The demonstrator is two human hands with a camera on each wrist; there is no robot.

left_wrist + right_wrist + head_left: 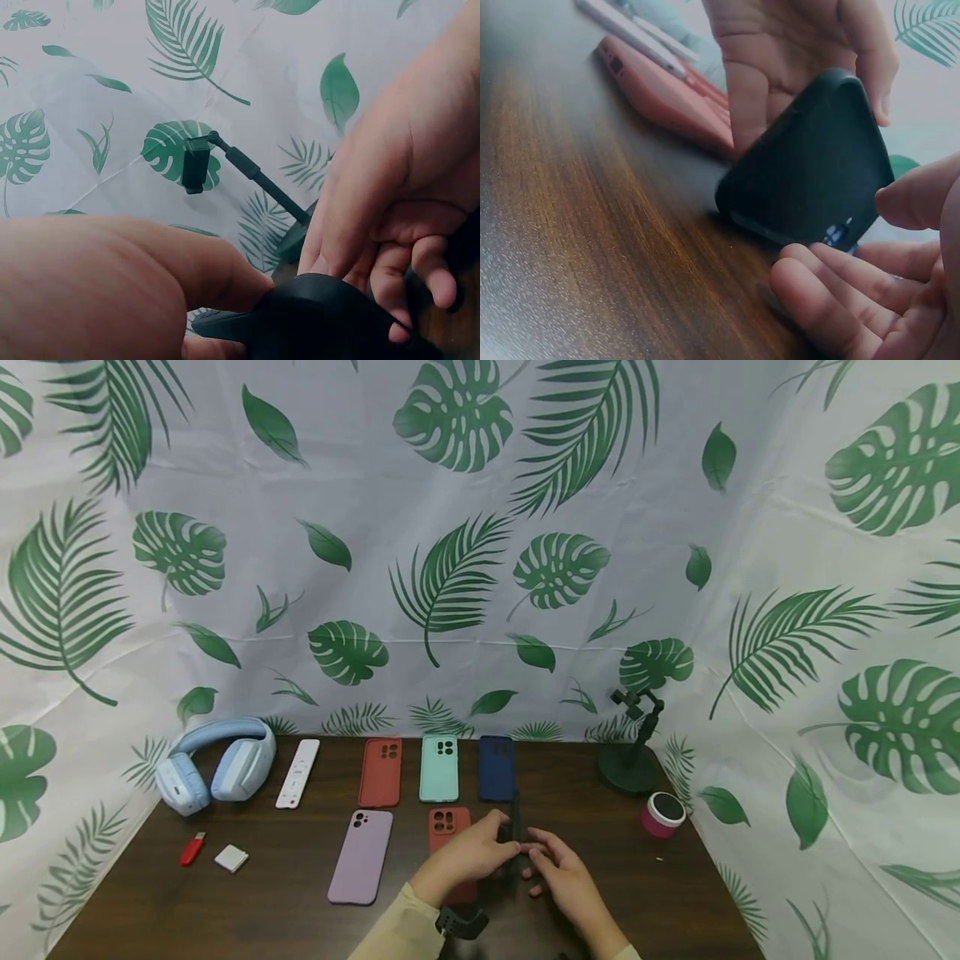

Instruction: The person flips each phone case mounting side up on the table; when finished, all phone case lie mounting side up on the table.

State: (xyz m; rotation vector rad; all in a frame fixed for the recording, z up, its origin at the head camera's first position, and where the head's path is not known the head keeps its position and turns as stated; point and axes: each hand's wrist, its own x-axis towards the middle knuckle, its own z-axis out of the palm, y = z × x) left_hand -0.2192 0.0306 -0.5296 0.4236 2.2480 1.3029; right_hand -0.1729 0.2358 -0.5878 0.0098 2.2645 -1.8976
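Observation:
A black phone case (802, 165) stands tilted on edge above the dark wooden table, its hollow inner side facing the right wrist camera. My left hand (468, 856) grips it by its upper part, thumb on one side and fingers on the other. Close beside the case is my right hand (562, 877), fingers loosely bent, with the thumb and fingertips right at the case's edge in the right wrist view. Partly hidden under my left forearm lies a red phone case (448, 819). A lilac phone case (361, 857) lies to its left.
Along the back lie another red case (380, 773), a mint case (438, 768), a navy case (497, 767) and a white remote (297, 773). Headphones (243, 768), a red USB stick (192, 848) and a white square item (231, 858) sit left; a black stand (628, 768) and pink jar (663, 815) right.

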